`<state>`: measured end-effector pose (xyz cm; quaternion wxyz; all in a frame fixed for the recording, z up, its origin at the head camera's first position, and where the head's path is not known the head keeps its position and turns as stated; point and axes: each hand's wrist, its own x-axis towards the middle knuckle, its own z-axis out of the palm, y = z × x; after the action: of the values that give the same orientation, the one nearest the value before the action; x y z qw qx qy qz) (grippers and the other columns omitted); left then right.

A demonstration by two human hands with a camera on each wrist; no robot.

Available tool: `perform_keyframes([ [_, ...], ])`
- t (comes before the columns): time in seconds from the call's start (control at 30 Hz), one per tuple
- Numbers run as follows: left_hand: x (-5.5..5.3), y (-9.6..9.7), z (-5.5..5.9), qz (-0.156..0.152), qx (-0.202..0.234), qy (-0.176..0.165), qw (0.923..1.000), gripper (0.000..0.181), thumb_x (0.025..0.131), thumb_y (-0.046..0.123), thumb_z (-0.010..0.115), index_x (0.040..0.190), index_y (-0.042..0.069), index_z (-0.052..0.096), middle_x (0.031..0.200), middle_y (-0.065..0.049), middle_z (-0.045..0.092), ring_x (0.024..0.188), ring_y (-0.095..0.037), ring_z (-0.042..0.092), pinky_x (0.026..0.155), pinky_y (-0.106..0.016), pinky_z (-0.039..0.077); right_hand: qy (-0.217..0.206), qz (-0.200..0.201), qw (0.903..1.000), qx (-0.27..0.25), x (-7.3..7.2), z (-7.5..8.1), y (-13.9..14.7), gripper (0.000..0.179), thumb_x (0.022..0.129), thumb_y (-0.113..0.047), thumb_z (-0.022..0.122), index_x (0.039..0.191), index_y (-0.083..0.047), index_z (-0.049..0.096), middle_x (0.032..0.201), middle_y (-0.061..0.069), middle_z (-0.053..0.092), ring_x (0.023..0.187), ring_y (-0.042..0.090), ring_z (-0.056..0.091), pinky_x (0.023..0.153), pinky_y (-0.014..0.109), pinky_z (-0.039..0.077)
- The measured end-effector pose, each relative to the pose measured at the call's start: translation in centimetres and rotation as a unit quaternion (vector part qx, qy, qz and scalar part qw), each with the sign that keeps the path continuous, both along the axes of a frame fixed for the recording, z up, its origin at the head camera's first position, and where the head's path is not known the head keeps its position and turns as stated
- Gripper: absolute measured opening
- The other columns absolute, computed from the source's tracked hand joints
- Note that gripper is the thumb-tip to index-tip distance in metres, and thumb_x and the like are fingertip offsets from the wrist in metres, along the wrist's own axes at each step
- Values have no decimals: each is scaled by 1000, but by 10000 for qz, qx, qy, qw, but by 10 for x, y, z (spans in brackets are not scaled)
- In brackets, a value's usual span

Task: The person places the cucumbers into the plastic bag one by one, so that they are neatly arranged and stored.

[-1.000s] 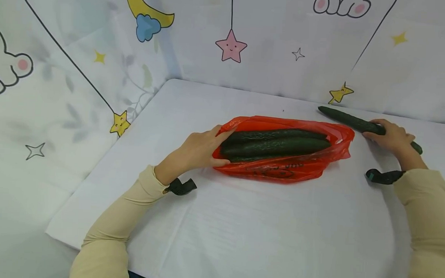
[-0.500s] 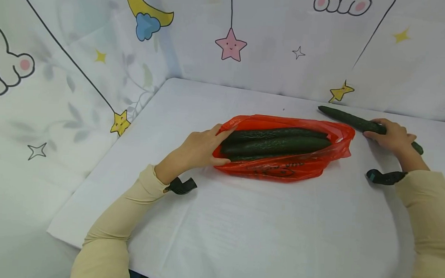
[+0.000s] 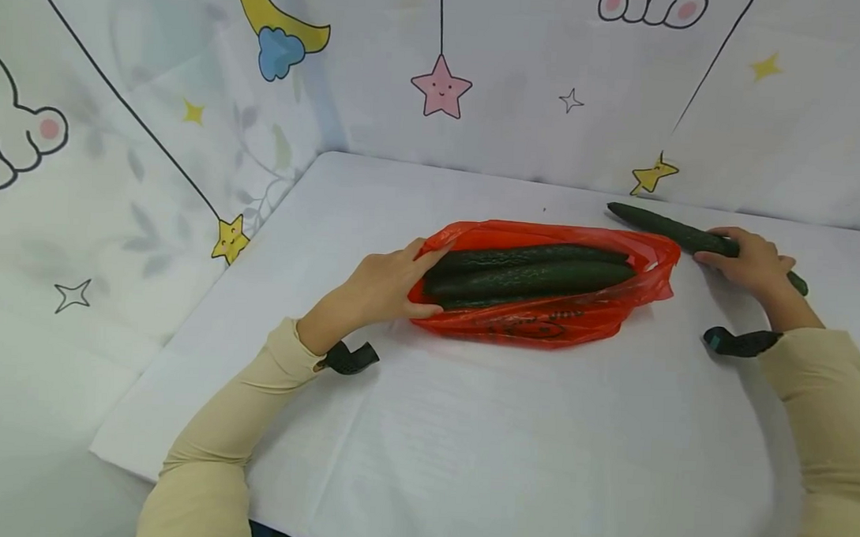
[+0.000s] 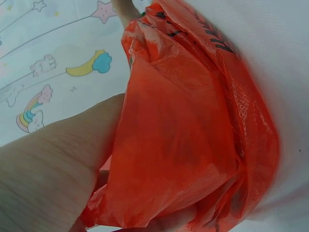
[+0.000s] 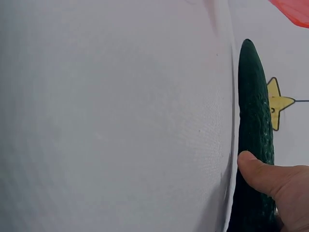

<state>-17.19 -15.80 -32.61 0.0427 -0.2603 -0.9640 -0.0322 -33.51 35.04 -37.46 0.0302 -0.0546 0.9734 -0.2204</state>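
Note:
Near the middle of the table lies a red plastic bag [image 3: 542,329], its open side facing up, with dark green cucumbers [image 3: 529,278] lying lengthwise in it. My left hand [image 3: 372,286] holds the bag's left end, thumb at the near side and fingers at the far side. In the left wrist view, red film [image 4: 169,125] covers part of the fingers. To the right of the bag, my right hand [image 3: 753,264] grips another cucumber [image 3: 659,223] near its right end. The right wrist view shows the thumb [image 5: 265,176] pressed along this cucumber's side; the other fingers are mostly hidden.
A white cloth [image 3: 509,445] covers the table, whose back edge meets a wall hanging [image 3: 505,145] printed with stars and a moon. Black straps [image 3: 740,342] hang at both wrists. The held cucumber lies close to the back edge.

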Motion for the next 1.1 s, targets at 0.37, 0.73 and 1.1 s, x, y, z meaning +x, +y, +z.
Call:
perform_keyframes([
  [0.37,1,-2,-3,-78,54,163,9998,84,84,51,71,149,8,40,133,-23,53,83,-27,67,56,-33,53,-112,22,9999,-111,6,3,-5,64,100,-41,49,141,6,35,137,44,28,122,65,23,97,80,5],
  [0.73,2,0,-1,-80,87,151,9998,83,84,50,72,149,8,40,134,-24,52,85,-28,67,59,-34,55,-95,47,9998,-196,17,5,-6,67,99,-45,49,143,4,34,139,44,28,119,64,24,94,78,11],
  [1.1,2,0,0,-102,42,204,9997,83,84,50,72,148,8,41,130,-23,54,80,-26,66,58,-34,54,199,-8,9990,-399,26,7,-9,66,98,-45,51,143,1,38,141,41,31,123,62,27,96,80,8],
])
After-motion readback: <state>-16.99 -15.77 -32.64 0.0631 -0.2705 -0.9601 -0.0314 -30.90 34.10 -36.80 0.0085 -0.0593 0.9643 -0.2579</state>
